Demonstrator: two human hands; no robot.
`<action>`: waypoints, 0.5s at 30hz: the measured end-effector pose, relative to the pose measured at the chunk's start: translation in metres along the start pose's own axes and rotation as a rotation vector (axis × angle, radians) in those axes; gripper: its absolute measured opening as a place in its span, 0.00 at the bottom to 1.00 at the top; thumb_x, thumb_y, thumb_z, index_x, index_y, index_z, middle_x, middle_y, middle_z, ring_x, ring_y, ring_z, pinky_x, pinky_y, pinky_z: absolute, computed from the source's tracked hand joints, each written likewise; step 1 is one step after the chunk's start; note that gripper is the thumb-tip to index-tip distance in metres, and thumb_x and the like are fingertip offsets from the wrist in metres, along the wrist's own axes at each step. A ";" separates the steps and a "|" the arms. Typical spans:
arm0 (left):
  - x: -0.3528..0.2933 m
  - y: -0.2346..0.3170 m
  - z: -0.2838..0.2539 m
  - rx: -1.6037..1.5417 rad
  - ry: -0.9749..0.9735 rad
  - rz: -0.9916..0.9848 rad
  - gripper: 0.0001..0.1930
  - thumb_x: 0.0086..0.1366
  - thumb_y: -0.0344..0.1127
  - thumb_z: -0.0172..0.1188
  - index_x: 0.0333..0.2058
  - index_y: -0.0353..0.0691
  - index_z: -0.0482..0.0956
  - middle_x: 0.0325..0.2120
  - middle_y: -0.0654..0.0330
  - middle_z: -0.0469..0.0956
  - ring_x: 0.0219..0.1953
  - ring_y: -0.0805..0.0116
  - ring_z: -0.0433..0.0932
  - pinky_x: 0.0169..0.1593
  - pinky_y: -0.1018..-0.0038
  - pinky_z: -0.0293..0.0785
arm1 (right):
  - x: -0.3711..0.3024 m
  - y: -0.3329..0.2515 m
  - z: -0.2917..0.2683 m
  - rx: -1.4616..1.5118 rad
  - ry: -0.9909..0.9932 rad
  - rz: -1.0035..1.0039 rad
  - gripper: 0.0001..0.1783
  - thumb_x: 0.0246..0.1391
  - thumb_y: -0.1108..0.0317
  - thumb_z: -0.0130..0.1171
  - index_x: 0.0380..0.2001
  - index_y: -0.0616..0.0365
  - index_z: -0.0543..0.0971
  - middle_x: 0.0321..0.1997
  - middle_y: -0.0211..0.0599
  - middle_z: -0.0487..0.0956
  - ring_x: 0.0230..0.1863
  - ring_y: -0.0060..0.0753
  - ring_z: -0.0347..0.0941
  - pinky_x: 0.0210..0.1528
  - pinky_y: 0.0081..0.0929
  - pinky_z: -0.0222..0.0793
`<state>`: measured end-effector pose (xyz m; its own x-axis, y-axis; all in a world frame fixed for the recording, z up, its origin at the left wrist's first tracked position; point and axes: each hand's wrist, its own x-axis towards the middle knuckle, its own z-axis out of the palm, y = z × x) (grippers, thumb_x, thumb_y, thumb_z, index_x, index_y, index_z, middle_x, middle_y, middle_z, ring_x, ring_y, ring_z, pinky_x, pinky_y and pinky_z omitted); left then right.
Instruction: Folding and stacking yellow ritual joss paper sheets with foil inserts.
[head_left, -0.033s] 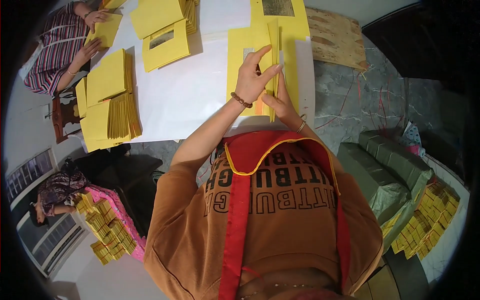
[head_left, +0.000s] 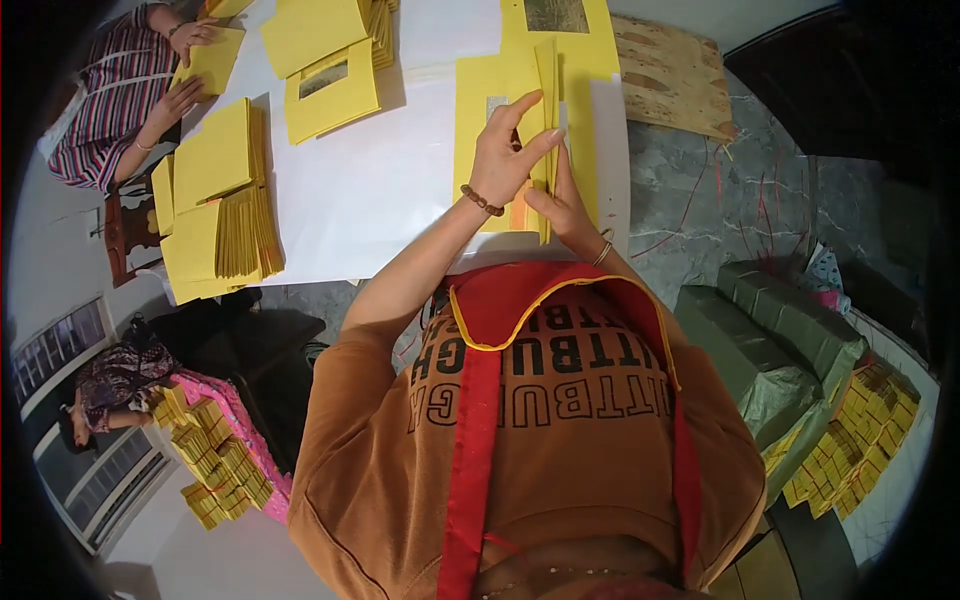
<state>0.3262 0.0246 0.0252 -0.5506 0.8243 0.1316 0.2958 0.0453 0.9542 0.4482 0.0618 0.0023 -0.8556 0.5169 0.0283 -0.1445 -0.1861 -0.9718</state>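
My left hand (head_left: 508, 150), with a bead bracelet at the wrist, pinches the raised folded edge of a yellow paper sheet (head_left: 478, 95) that lies on the white table (head_left: 380, 190). My right hand (head_left: 566, 205), wearing a thin bangle, grips the same upright fold from the near side, just below the left hand's fingers. The fold stands as a narrow yellow ridge (head_left: 548, 75) running away from me. More yellow paper (head_left: 590, 40) lies under and beyond it.
Fanned stacks of yellow sheets (head_left: 215, 210) lie at the table's left, and another pile (head_left: 330, 55) farther back. A person in a striped top (head_left: 105, 95) handles sheets at far left. Another person (head_left: 110, 385) sits by yellow bundles (head_left: 215, 465). Green wrapped packs (head_left: 780, 340) lie on the right.
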 end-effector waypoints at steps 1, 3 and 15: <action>0.000 -0.001 0.000 -0.018 -0.007 -0.010 0.29 0.50 0.44 0.64 0.50 0.41 0.70 0.28 0.61 0.68 0.24 0.74 0.64 0.27 0.79 0.63 | 0.000 -0.001 0.000 0.001 0.000 -0.002 0.50 0.48 0.66 0.55 0.62 0.63 0.32 0.67 0.48 0.40 0.68 0.37 0.35 0.65 0.30 0.36; 0.000 0.000 -0.002 -0.037 -0.016 -0.021 0.28 0.51 0.44 0.64 0.50 0.41 0.69 0.29 0.62 0.68 0.23 0.75 0.63 0.27 0.80 0.63 | -0.001 -0.004 0.001 0.043 0.022 -0.001 0.50 0.48 0.65 0.55 0.62 0.63 0.32 0.66 0.47 0.41 0.67 0.37 0.36 0.65 0.30 0.37; 0.003 -0.003 -0.002 0.007 -0.008 0.180 0.21 0.57 0.37 0.56 0.50 0.39 0.70 0.26 0.60 0.67 0.22 0.72 0.65 0.27 0.78 0.64 | 0.004 -0.006 0.002 0.042 -0.029 -0.085 0.51 0.48 0.66 0.56 0.62 0.63 0.31 0.66 0.45 0.42 0.67 0.35 0.38 0.64 0.30 0.40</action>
<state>0.3222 0.0261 0.0234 -0.4820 0.8239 0.2982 0.3942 -0.1000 0.9136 0.4444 0.0633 0.0088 -0.8534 0.5078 0.1172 -0.2370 -0.1779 -0.9551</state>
